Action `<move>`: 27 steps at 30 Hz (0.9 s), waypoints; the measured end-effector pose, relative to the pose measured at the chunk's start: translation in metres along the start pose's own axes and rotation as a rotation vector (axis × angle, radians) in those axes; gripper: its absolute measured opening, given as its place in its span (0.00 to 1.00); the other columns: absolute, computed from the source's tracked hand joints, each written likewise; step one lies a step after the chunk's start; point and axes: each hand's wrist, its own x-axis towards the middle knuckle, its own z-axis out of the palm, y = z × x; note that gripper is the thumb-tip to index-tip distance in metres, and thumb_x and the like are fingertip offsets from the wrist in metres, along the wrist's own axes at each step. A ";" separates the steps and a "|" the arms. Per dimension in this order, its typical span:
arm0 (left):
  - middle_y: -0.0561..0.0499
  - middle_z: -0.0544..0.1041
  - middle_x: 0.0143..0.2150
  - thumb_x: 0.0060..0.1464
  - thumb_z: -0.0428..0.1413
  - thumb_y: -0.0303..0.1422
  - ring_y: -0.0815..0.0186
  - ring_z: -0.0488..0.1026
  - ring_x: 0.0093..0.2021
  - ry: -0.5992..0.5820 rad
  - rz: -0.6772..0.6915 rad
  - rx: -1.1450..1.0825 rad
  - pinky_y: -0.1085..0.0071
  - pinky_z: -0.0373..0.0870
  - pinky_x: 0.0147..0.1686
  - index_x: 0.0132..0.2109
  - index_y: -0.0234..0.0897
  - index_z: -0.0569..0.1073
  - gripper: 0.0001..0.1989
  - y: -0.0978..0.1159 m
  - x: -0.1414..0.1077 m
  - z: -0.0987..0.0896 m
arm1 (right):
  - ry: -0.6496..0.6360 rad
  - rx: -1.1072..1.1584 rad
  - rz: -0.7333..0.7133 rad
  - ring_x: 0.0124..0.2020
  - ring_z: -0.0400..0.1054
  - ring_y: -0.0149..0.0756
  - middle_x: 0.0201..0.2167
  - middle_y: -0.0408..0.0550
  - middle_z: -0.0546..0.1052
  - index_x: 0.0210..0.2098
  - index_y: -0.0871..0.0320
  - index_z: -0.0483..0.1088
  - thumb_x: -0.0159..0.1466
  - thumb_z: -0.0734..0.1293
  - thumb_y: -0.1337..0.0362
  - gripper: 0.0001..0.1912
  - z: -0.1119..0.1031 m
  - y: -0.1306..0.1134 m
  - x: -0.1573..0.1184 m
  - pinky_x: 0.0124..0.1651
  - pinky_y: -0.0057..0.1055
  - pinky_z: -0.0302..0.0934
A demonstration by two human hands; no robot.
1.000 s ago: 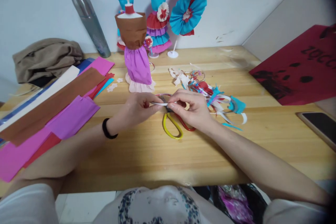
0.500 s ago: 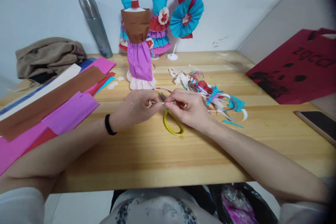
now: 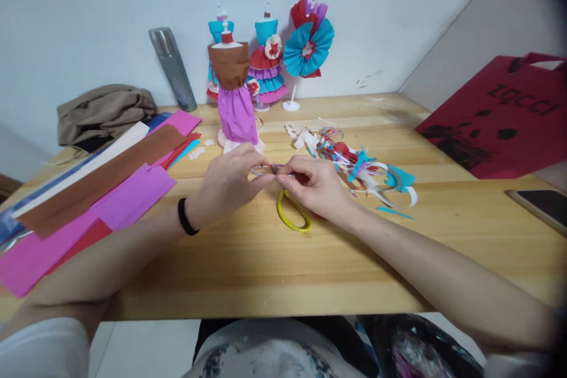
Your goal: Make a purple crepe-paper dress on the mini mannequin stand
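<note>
My left hand (image 3: 228, 182), with a black band on its wrist, is above the middle of the table. Its thumb and index finger are apart, the thumb tip close to my right fingertips. My right hand (image 3: 318, 186) is closed in a pinch; whatever is between thumb and finger is too small to make out. Under the hands lies a pair of scissors with a yellow handle (image 3: 292, 226), its blades mostly hidden. Just behind my left hand stands a small dress form (image 3: 231, 80) in a brown top, purple skirt and pale hem, partly covered by my fingers.
Paper scraps (image 3: 354, 159) lie beyond my right hand. Folded crepe paper (image 3: 106, 177) covers the left side. Several decorated stands (image 3: 266, 65) and a flask (image 3: 175, 71) line the wall. A red bag (image 3: 500, 124) and a phone (image 3: 543, 207) are at right.
The thumb and index finger of my left hand have parted from their pinch. My right hand keeps its pinch. The camera view has shifted slightly, so the background sits lower.
</note>
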 end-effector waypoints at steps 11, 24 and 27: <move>0.51 0.77 0.30 0.59 0.55 0.28 0.70 0.69 0.29 -0.126 -0.099 -0.269 0.74 0.63 0.28 0.36 0.34 0.78 0.07 0.005 -0.007 -0.021 | -0.002 0.031 0.015 0.22 0.60 0.29 0.22 0.43 0.73 0.26 0.58 0.73 0.63 0.67 0.65 0.09 0.005 0.000 -0.002 0.28 0.29 0.51; 0.52 0.72 0.28 0.60 0.58 0.28 0.71 0.68 0.29 -0.060 -0.045 -0.369 0.74 0.64 0.28 0.35 0.37 0.81 0.07 0.002 -0.024 -0.002 | -0.042 -0.012 -0.082 0.23 0.62 0.31 0.23 0.44 0.72 0.29 0.56 0.74 0.65 0.67 0.65 0.08 0.010 -0.005 -0.009 0.28 0.31 0.53; 0.51 0.73 0.30 0.57 0.60 0.29 0.71 0.69 0.29 -0.088 -0.098 -0.491 0.75 0.65 0.27 0.35 0.37 0.81 0.04 0.001 -0.024 -0.002 | -0.046 -0.003 -0.114 0.24 0.63 0.31 0.23 0.44 0.73 0.31 0.57 0.76 0.65 0.67 0.66 0.08 0.011 -0.004 -0.010 0.28 0.31 0.54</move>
